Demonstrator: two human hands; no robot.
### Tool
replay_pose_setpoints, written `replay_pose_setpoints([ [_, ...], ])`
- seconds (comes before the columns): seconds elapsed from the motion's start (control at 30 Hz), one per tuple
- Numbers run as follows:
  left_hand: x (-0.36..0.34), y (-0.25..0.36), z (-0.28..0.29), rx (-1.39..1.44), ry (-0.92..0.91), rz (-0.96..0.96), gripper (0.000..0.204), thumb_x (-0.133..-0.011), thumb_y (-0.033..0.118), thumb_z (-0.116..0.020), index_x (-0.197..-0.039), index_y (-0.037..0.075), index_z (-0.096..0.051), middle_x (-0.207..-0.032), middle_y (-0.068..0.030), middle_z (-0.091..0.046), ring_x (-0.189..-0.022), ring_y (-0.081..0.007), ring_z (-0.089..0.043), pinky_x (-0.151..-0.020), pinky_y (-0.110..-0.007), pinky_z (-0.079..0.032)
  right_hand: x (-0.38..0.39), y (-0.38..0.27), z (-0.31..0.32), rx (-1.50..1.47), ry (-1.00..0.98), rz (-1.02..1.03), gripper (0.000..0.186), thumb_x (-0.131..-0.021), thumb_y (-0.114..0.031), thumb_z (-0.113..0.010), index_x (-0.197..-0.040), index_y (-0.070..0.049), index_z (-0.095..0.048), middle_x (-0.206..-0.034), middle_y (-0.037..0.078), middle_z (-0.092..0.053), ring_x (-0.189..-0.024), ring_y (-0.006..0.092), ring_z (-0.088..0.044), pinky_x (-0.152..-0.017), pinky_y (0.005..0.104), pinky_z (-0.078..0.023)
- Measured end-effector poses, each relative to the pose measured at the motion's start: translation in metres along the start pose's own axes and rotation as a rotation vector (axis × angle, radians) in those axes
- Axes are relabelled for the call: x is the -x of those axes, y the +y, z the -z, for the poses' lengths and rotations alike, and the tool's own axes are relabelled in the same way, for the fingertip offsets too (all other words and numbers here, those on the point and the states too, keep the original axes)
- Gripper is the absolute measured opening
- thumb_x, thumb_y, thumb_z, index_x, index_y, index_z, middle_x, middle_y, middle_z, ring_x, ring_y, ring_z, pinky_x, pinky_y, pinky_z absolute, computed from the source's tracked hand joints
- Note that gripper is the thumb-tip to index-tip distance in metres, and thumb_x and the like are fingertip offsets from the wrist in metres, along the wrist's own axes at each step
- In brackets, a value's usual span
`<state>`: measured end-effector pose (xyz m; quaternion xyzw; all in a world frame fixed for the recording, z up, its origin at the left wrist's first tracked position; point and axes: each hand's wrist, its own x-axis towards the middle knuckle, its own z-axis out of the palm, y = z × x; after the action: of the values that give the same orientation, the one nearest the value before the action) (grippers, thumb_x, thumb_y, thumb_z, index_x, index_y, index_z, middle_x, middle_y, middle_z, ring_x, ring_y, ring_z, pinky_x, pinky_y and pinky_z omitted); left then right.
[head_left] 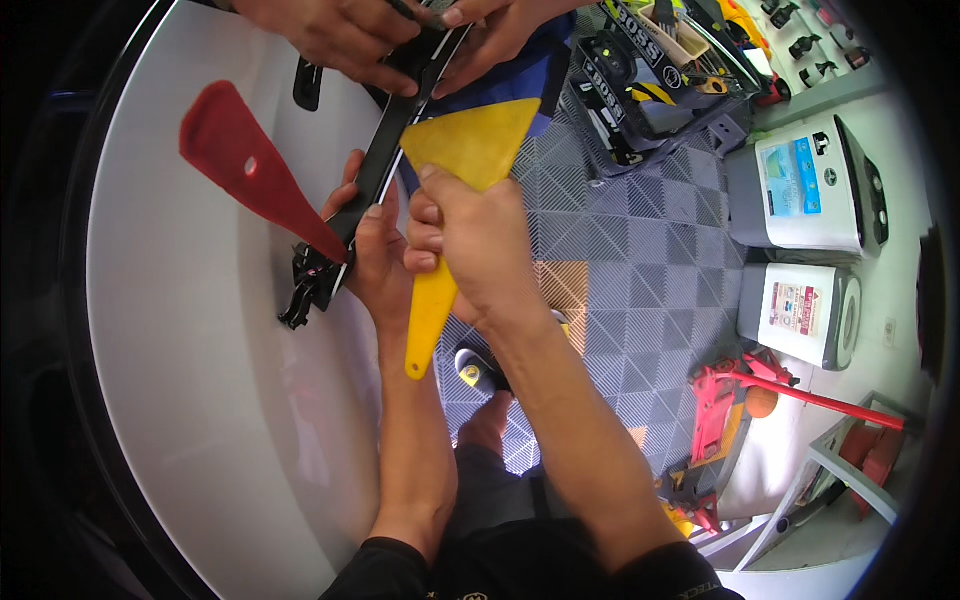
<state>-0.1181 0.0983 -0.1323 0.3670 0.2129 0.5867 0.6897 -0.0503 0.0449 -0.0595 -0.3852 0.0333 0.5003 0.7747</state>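
Observation:
My right hand (485,240) is closed round the handle of a yellow triangular squeegee (480,145), its wide blade pointing up and away. Beneath it, my left hand (380,255) grips the near part of a long black trim strip (378,165), fingers on both sides. A red plastic pry tool (245,160) leans out over the white car panel (190,330), its narrow end against the strip's near end. Black clips or brackets (305,290) show at that end. Another person's two hands (345,35) hold the strip's far end.
Dark blue cloth (500,75) lies behind the squeegee. At the far right of the floor stands a black tool bin (650,90). Two white-and-grey appliance boxes (800,310) line the right wall, with a red floor jack (715,415) nearer. Grey tiles (640,230) cover the floor.

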Motion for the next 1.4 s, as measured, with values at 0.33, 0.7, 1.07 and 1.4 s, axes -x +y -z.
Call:
replay_pose_setpoints([
  [0.33,-0.01,-0.005,0.002,0.031,-0.032,-0.046,0.026,-0.096,-0.002,-0.053,-0.122,0.003,-0.051,-0.15,-0.0247,-0.047,-0.139,-0.0307,-0.051,-0.115,-0.042,-0.048,-0.02,0.007,0.003,0.491,-0.023,0.408,0.016,-0.1,-0.01,-0.057,-0.108,0.003,-0.063,-0.08,0.01,-0.066,-0.053,0.0117,-0.06,-0.044,0.0299,-0.046],
  [0.7,-0.006,-0.007,0.002,0.038,0.025,-0.003,0.03,-0.096,-0.005,-0.055,-0.124,0.003,-0.051,-0.151,-0.0235,-0.047,-0.135,-0.0294,-0.054,-0.113,-0.041,-0.049,-0.014,0.004,-0.008,-0.02,0.0,0.074,0.011,-0.1,-0.009,-0.057,-0.091,-0.005,-0.052,-0.064,-0.001,-0.046,-0.044,0.0059,-0.042,-0.042,0.0238,-0.035],
  [1.07,-0.002,-0.001,-0.004,-0.027,0.067,0.016,0.033,-0.095,-0.005,-0.05,-0.126,0.003,-0.047,-0.152,-0.0216,-0.048,-0.126,-0.0262,-0.059,-0.109,-0.038,-0.05,-0.012,0.002,-0.012,0.019,0.044,0.025,0.012,-0.102,-0.01,-0.056,-0.092,-0.005,-0.051,-0.066,-0.001,-0.045,-0.045,0.0067,-0.04,-0.041,0.0252,-0.034],
  [1.4,-0.003,-0.004,-0.002,0.016,0.08,-0.012,0.027,-0.096,-0.004,-0.047,-0.122,0.003,-0.047,-0.15,-0.0238,-0.048,-0.131,-0.0283,-0.057,-0.111,-0.041,-0.051,-0.01,0.002,-0.009,0.061,0.017,0.057,0.008,-0.102,-0.01,-0.056,-0.096,-0.004,-0.053,-0.066,-0.002,-0.045,-0.045,0.0059,-0.039,-0.042,0.0248,-0.035],
])
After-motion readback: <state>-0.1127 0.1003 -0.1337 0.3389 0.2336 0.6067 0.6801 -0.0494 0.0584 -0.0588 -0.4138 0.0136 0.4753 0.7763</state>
